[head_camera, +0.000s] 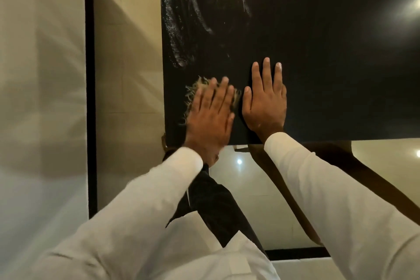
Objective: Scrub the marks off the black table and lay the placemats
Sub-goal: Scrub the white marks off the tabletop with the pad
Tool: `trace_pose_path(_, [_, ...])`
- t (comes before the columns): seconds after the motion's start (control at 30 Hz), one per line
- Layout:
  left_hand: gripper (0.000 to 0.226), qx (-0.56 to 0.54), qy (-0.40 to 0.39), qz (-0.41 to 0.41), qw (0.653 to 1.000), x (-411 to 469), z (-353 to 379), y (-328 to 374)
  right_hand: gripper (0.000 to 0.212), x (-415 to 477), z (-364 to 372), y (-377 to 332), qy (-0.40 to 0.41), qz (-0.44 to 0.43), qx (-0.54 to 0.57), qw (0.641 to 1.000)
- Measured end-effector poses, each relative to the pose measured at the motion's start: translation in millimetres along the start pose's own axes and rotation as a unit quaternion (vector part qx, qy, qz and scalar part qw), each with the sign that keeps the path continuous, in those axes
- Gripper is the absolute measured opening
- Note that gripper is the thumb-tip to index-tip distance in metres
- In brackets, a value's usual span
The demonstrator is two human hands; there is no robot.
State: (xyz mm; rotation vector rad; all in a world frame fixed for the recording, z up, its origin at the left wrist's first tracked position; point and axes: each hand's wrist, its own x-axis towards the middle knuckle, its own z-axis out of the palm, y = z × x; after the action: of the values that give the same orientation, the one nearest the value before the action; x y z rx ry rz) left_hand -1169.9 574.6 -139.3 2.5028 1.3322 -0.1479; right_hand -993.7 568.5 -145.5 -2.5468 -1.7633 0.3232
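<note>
**Both hands flat on black table, left one on scrub pad**

- Matte black rectangular table fills the upper right of the head view. Its near edge and left edge are both visible, and the hands are at the near-left corner.
- Left hand: palm down, fingers straight and close together, pressing on a tan fibrous scrub pad. No curl or grip around it. The hand is motion-blurred.
- The pad lies on the tabletop, mostly hidden under the left hand. Frayed fibres stick out past the fingertips and on the hand's left side. It sits close to the table's left edge.
- Right hand: flat on bare tabletop just beside the left hand, fingers extended and slightly spread, holding nothing. The thumb is next to the pad; can't tell if it touches.
- Whitish smeared marks: curved streaks on the table's far-left area, beyond the pad, running along the left edge. The surface around the right hand looks plain black.
- Bright light glare on the table at far right.
- Long white sleeves on both arms, dark trousers below.
- Beige tiled floor left of the table.
- Dark brown wooden piece slants down under the near edge; can't tell what it belongs to.
</note>
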Motion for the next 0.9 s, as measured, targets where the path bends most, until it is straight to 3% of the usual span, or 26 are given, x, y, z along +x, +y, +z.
trace_pose_path(0.1, [0.079, 0.003, -0.017, 0.014, 1.000, -36, 10, -11, 0.067, 2, 0, 0, 0.001, 0.001, -0.005, 1.000])
trace_pose_path(0.23, [0.077, 0.014, -0.020, -0.052, 0.998, -54, 1, -61, 0.067, 2, -1, 0, 0.000, 0.005, -0.002, 1.000])
trace_pose_path(0.43, [0.073, 0.012, 0.046, -0.104, 0.993, 36, -23, -87, 0.067, 5, -2, 0, -0.006, 0.005, 0.002, 1.000])
trace_pose_path(0.6, [0.075, 0.024, 0.058, -0.058, 0.996, 102, -30, -46, 0.066, 4, -1, 2, -0.001, 0.005, 0.003, 1.000])
trace_pose_path(0.77, [0.074, 0.030, 0.014, 0.052, 0.998, 71, -22, -29, 0.067, 5, -1, 2, -0.006, 0.009, 0.004, 1.000])
trace_pose_path(0.9, [0.074, 0.032, 0.005, 0.004, 0.999, 46, -26, -78, 0.066, 8, -2, 1, -0.012, 0.013, 0.006, 1.000])
